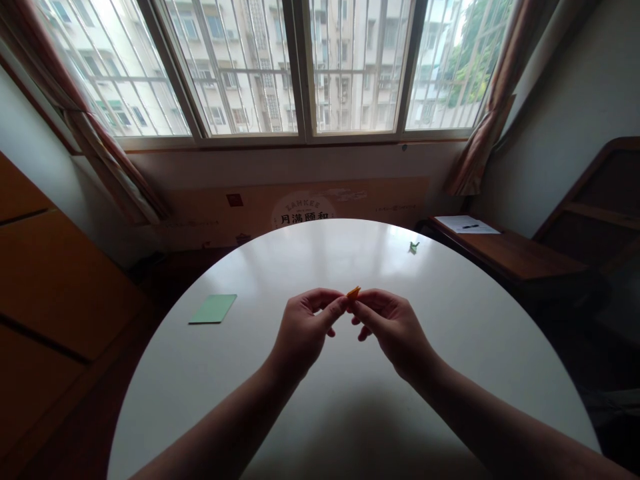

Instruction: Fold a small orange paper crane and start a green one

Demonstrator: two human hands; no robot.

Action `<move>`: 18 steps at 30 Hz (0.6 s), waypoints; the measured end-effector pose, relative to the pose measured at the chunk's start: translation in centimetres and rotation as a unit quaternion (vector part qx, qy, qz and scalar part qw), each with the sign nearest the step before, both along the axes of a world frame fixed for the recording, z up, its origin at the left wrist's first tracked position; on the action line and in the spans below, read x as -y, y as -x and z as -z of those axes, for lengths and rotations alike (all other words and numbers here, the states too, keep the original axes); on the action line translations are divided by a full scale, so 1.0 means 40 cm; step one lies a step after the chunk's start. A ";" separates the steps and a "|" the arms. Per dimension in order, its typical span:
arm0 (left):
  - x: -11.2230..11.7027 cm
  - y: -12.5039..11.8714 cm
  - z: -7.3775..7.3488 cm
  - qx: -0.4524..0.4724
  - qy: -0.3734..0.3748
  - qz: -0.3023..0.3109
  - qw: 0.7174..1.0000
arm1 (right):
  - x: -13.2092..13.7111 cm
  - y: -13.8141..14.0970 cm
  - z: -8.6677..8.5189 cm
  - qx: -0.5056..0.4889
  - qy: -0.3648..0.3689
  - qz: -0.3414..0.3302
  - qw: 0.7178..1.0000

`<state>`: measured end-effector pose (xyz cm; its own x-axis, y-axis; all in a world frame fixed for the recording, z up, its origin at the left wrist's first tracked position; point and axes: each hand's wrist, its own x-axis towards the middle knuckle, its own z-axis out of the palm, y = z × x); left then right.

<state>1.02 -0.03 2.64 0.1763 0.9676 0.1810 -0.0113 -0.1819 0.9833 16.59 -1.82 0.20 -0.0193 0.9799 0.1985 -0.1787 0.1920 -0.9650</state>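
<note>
Above the middle of a round white table (pixel 350 400), my left hand (pixel 305 327) and my right hand (pixel 390 327) meet fingertip to fingertip. Both pinch a small folded orange piece of paper (pixel 353 292) between thumb and forefinger. Only its top edge shows above the fingers. The other fingers of both hands are curled in. A flat green sheet of paper (pixel 213 309) lies on the table to the left of my left hand. A tiny folded green paper shape (pixel 413 247) sits near the table's far right edge.
A wide barred window (pixel 300 67) with curtains at both sides fills the back wall. A printed cardboard panel (pixel 300 210) leans below it. A wooden side table (pixel 505 250) at the right carries a white sheet and a pen (pixel 470 226). Wooden furniture stands at the left.
</note>
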 end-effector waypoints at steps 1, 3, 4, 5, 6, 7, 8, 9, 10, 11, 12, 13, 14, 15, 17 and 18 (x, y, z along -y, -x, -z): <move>-0.001 0.000 0.001 -0.001 0.002 0.006 1.000 | -0.001 -0.002 0.000 0.000 0.000 -0.001 1.000; -0.003 0.003 0.001 -0.015 -0.003 0.012 1.000 | -0.002 -0.005 0.000 0.002 -0.003 -0.007 1.000; -0.004 0.005 0.001 -0.026 -0.011 0.012 1.000 | -0.003 -0.007 0.000 0.005 -0.004 -0.008 1.000; -0.004 0.007 0.001 -0.037 -0.019 0.012 0.999 | -0.003 -0.009 -0.001 0.008 -0.006 -0.010 1.000; -0.004 0.010 0.000 -0.048 -0.027 0.011 0.998 | -0.003 -0.010 -0.001 0.012 -0.007 -0.010 1.000; -0.004 0.012 -0.001 -0.055 -0.034 0.010 0.998 | -0.003 -0.011 -0.002 0.017 -0.010 -0.010 1.000; -0.005 0.014 -0.002 -0.058 -0.039 0.010 0.998 | -0.003 -0.012 -0.002 0.022 -0.013 -0.009 1.000; -0.005 0.015 -0.003 -0.057 -0.041 0.010 0.997 | -0.004 -0.012 -0.002 0.026 -0.015 -0.008 1.000; -0.006 0.016 -0.003 -0.055 -0.041 0.011 0.998 | -0.004 -0.012 -0.002 0.029 -0.015 -0.008 0.999; -0.007 0.017 -0.003 -0.052 -0.039 0.011 0.998 | -0.005 -0.012 -0.002 0.028 -0.014 -0.007 0.999; -0.008 0.017 -0.003 -0.049 -0.037 0.010 0.998 | -0.006 -0.012 -0.001 0.024 -0.013 -0.005 1.000; -0.009 0.017 -0.003 -0.048 -0.034 0.010 0.998 | -0.007 -0.012 0.000 0.018 -0.010 -0.004 1.000; -0.010 0.018 -0.002 -0.047 -0.033 0.009 0.998 | -0.009 -0.011 0.000 0.010 -0.007 -0.001 1.000; -0.011 0.018 -0.002 -0.048 -0.033 0.008 0.998 | -0.010 -0.011 0.001 0.004 -0.005 0.001 1.000; -0.012 0.019 -0.001 -0.049 -0.036 0.006 0.998 | -0.011 -0.011 0.003 -0.002 0.001 0.003 1.000; -0.012 0.020 -0.001 -0.050 -0.037 0.006 0.998 | -0.012 -0.011 0.003 -0.002 0.004 0.001 1.000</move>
<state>0.22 0.47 2.68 0.2090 0.9496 0.2337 0.0829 -0.2553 0.9633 17.03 -1.36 0.07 -0.0158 0.9815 0.1909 -0.1826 0.1849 -0.9657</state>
